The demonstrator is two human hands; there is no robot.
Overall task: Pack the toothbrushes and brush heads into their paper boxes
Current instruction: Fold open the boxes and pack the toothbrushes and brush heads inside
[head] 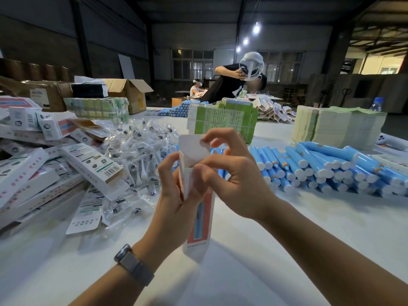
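I hold a tall white paper box (199,221) with a red and blue panel upright over the table, its top flaps open. My left hand (174,195) grips the box around its upper body. My right hand (229,173) pinches the raised top flap (192,146) with thumb and fingertips. Blue toothbrush handles (326,166) with white end caps lie stacked to the right. Bagged brush heads (141,149) are heaped to the left. What is inside the box is hidden.
Finished and flat white boxes (33,173) pile at the left. Bundles of green-printed flat cartons (223,122) and a stack (337,127) stand behind. Brown cardboard boxes (130,93) sit far left. A person (234,85) bends over the table's far side. A water bottle (376,104) stands far right.
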